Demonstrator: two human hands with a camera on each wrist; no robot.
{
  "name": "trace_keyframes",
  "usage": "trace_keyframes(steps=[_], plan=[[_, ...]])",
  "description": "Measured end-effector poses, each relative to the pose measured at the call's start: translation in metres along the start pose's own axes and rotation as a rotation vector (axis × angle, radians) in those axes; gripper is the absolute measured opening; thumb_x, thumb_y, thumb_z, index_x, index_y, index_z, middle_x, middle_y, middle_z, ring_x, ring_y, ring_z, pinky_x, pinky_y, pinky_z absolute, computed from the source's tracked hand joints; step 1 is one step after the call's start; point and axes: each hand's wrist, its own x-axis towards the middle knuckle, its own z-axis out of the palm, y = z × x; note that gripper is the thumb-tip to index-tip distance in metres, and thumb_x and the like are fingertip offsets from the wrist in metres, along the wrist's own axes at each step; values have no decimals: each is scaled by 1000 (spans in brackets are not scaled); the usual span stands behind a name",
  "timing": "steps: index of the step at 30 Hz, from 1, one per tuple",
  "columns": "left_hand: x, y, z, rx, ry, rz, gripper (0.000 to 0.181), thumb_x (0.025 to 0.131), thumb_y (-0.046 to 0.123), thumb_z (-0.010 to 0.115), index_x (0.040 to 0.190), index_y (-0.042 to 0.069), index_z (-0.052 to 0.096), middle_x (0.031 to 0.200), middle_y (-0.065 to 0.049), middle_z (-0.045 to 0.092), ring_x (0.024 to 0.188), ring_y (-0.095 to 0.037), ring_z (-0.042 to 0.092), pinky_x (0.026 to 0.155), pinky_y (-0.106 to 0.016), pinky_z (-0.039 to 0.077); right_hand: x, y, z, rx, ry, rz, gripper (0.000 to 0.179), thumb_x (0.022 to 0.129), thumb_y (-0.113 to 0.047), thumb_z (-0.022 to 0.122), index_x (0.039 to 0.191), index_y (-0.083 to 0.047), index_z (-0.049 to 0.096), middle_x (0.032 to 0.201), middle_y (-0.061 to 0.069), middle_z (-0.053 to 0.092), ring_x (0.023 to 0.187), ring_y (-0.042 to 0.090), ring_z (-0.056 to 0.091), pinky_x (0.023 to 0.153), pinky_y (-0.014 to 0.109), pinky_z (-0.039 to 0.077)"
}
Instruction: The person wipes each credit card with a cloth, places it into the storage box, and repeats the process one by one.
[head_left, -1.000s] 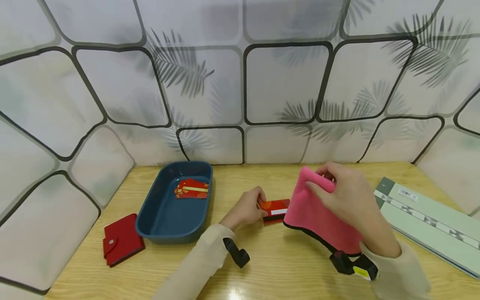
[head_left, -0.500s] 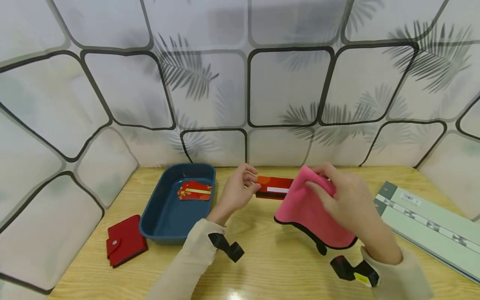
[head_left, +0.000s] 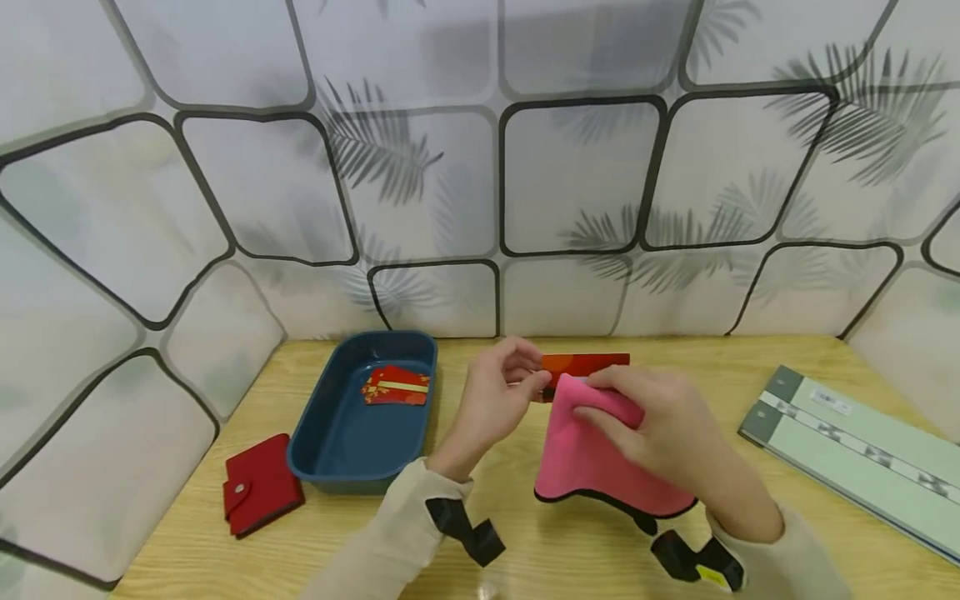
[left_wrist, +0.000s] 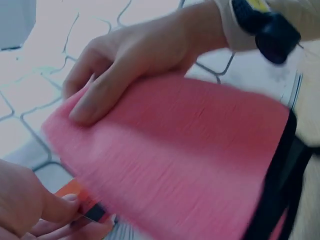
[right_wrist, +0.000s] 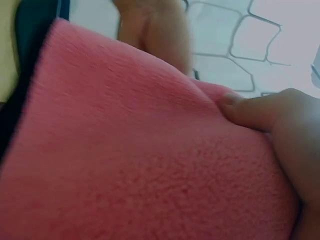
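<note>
In the head view my left hand (head_left: 495,396) pinches a red card (head_left: 588,363) by its left end, raised above the table's back part. My right hand (head_left: 667,429) grips a pink fleecy cloth (head_left: 577,462) with black edging, thumb on the near side. The cloth hangs down in front of the card and hides its lower right part. Seen from the left wrist, the card (left_wrist: 70,189) sits between the left thumb and fingers, right beside the cloth's edge. Cloth fills most of the right wrist view, with the right thumb (right_wrist: 250,111) pressed on it.
Left of the hands stands a dark blue plastic tray (head_left: 330,454) holding several red cards (head_left: 396,385). A red snap-closed wallet (head_left: 262,483) lies beside it. At the right lies a pale green flat box or binder (head_left: 840,450). A patterned curtain (head_left: 577,183) backs the table.
The left hand has lifted the red card off the tabletop and carried it up and right. The right hand with the cloth has shifted slightly left, now covering part of the card.
</note>
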Motion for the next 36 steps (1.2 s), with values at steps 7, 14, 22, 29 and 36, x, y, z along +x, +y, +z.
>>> trace_keyframes(steps=[7,14,22,29,36], plan=[[-11,8,9,35,-67,111,8,90,-5,60,96,0,61,89,-17,72,71,-15,65,64,-18,51,-2,0,9,-42,104,-49,38,94,-45,57,82,-11,68,68,-2,65,52,5,53,49,20,45],[-14,10,10,-9,-47,131,12,89,-10,55,93,1,58,87,-17,68,71,-13,59,59,-20,48,-4,1,13,-112,147,23,45,92,-52,54,79,-10,63,66,-1,64,51,6,52,47,22,41],[-17,15,13,60,2,177,14,89,-10,55,94,3,59,82,-10,68,65,-11,55,56,-21,46,-2,-8,5,-185,86,202,39,65,-26,90,75,-8,58,62,0,57,51,5,44,46,20,37],[-19,16,9,102,-22,158,12,90,-9,57,94,3,56,79,-10,66,63,-13,58,58,-22,50,-3,-10,3,-175,50,297,42,56,-14,93,75,-11,55,62,-3,55,52,4,41,47,21,36],[-17,18,-3,163,10,150,14,88,-8,60,93,4,54,78,-11,63,59,-13,52,53,-23,46,-2,-3,-6,-178,-35,404,39,61,-15,91,80,-11,57,62,-4,54,53,7,41,47,22,36]])
